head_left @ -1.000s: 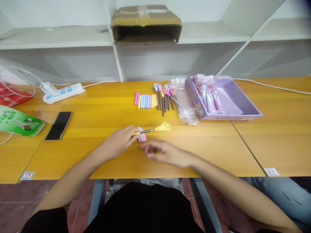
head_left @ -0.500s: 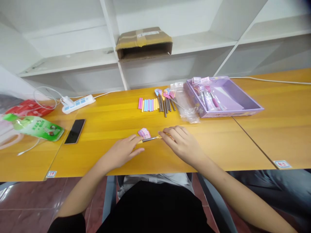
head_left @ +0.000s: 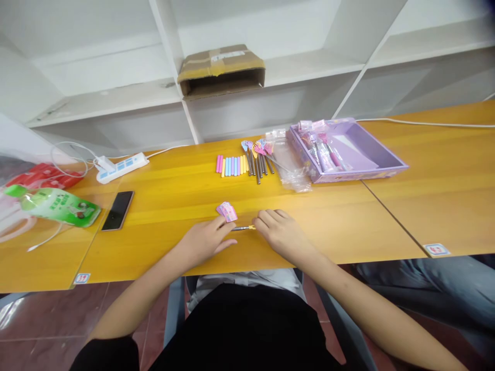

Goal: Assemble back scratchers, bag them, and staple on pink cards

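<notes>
A small back scratcher with a metal shaft (head_left: pixel 240 228) and a yellow head lies level between my hands, low over the table. My left hand (head_left: pixel 204 240) closes on its handle end, which the fingers hide. At the other end, my right hand (head_left: pixel 280 232) has its fingers curled on the yellow head, only partly visible. A small fanned stack of pink printed cards (head_left: pixel 227 212) touches or nearly touches my left fingertips. Farther back are a row of coloured handle sleeves (head_left: pixel 233 166) and a pile of back scratchers (head_left: pixel 258 161) with hand-shaped heads.
Clear plastic bags (head_left: pixel 290 170) lie beside a purple tray (head_left: pixel 359 175) holding bagged items. On the left are a phone (head_left: pixel 118 210), a green-labelled bottle (head_left: pixel 60 207) and a power strip (head_left: pixel 122 168). A cardboard box (head_left: pixel 222 69) sits on the shelf.
Less of the shaft shows between my hands now, and my left hand has moved closer to my right. The whole view has shifted slightly.
</notes>
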Tool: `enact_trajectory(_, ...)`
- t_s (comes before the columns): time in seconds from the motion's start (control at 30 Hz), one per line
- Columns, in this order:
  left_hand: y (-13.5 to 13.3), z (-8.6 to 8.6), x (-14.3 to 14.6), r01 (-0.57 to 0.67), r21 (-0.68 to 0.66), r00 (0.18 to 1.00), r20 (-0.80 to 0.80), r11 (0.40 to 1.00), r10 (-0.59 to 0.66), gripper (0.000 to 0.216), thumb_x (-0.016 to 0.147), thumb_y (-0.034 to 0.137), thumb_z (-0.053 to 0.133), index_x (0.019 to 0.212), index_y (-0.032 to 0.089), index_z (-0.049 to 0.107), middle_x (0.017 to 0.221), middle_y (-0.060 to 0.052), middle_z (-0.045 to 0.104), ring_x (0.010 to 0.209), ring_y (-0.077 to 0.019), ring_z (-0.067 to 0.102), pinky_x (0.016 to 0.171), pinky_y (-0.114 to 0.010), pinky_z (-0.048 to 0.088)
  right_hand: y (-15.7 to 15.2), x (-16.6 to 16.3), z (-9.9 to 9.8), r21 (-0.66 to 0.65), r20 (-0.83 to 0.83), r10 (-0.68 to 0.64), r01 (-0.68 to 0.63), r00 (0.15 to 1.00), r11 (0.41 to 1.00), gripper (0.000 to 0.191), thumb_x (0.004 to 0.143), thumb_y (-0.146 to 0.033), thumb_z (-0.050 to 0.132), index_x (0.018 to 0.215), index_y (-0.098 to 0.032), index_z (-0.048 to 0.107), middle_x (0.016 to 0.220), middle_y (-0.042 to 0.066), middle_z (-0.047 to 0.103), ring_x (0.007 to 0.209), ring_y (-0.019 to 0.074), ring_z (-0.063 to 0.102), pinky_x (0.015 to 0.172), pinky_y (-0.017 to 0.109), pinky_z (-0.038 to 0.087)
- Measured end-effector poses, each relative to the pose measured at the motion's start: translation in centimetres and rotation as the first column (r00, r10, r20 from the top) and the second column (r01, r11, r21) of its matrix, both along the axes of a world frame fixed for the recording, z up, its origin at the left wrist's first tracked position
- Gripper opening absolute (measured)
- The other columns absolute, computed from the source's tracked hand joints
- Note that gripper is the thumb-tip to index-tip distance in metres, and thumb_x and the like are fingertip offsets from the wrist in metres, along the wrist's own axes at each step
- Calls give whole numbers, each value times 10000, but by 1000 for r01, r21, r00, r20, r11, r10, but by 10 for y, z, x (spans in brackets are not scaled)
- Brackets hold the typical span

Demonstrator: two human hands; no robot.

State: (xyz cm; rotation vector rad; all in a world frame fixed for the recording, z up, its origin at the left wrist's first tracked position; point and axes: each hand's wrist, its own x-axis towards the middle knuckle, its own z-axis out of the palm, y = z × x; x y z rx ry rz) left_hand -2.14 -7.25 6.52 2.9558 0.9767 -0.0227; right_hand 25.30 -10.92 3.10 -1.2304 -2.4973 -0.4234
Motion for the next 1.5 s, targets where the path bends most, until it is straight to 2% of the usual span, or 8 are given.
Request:
enact_trajectory(0.4, 22, 0, -56, -40, -66, 999, -14, 997, 39, 615, 1096, 664, 437, 1499, 232, 608, 1221, -131, 688, 897, -248, 726, 771, -356, 570, 0, 85, -17, 10, -2, -121, 121, 993, 993, 267, 1069, -163, 544, 1279, -172, 707, 1102, 115, 740, 998, 263, 592, 914, 405, 396)
enact_trajectory(0.5, 32, -3, -87, -123, -21, 992, -10, 992, 123, 603, 1100, 675, 406, 1443, 249, 659, 1196, -119, 700, 880, -233, 726, 770, -342, 564, 0, 135, -26, -13, -25, -208, 208, 978, 978, 327, 1063, -183, 536, 1349, -181, 696, 1166, 133, 742, 1043, 280, 611, 929, 414, 412)
enact_trajectory(0.63, 46, -11, -144, -212, -13, 976, 51, 977, 212, 619, 1086, 716, 385, 1202, 243, 767, 1105, -105, 716, 833, -219, 710, 757, -335, 555, -5, 218, -37, -27, -44, -433, 432, 900, 901, 323, 1099, -221, 478, 1258, -201, 758, 1153, 150, 759, 1021, 263, 641, 854, 388, 399)
enact_trajectory(0.73, 43, -21, -165, -222, -51, 973, 56, 974, 225, 611, 1070, 732, 411, 1162, 249, 775, 1122, -104, 722, 825, -222, 716, 736, -337, 546, -13, 247, -46, -93, -26, -441, 438, 897, 894, 285, 1087, -292, 538, 1222, -216, 777, 1121, 153, 762, 1013, 261, 663, 863, 389, 425)
enact_trajectory(0.93, 34, -36, -157, -221, -31, 975, -1, 975, 221, 506, 1119, 588, 402, 1309, 260, 737, 1181, -109, 739, 918, -240, 738, 759, -340, 552, -18, 229, -67, -137, -82, -450, 437, 889, 889, 354, 1094, -341, 514, 1329, -211, 743, 1179, 154, 691, 990, 275, 677, 864, 393, 509)
enact_trajectory(1.07, 35, -40, -157, -240, 52, 970, -26, 969, 241, 474, 1155, 434, 328, 1286, 230, 735, 1145, -120, 739, 988, -257, 725, 837, -371, 564, -18, 224, -75, -179, -139, -470, 445, 872, 877, 384, 1098, -354, 491, 1343, -206, 747, 1186, 152, 638, 968, 272, 687, 858, 402, 546)
enact_trajectory(1.2, 36, -44, -161, -308, 59, 951, 39, 950, 306, 472, 1148, 459, 351, 1227, 223, 751, 1110, -122, 731, 1012, -268, 705, 922, -410, 572, -24, 226, -74, -214, -200, -521, 482, 829, 849, 385, 1066, -380, 561, 1380, -227, 724, 1191, 154, 632, 1010, 291, 703, 847, 402, 569)
enact_trajectory(1.5, 32, -50, -170, -375, 74, 926, 76, 924, 370, 531, 1140, 511, 335, 1313, 251, 764, 1029, -124, 708, 1006, -299, 690, 960, -459, 571, -39, 219, -74, -164, -421, -469, 444, 776, 881, 205, 1034, -418, 624, 1045, -257, 751, 1093, 116, 770, 1013, 290, 769, 976, 424, 607)
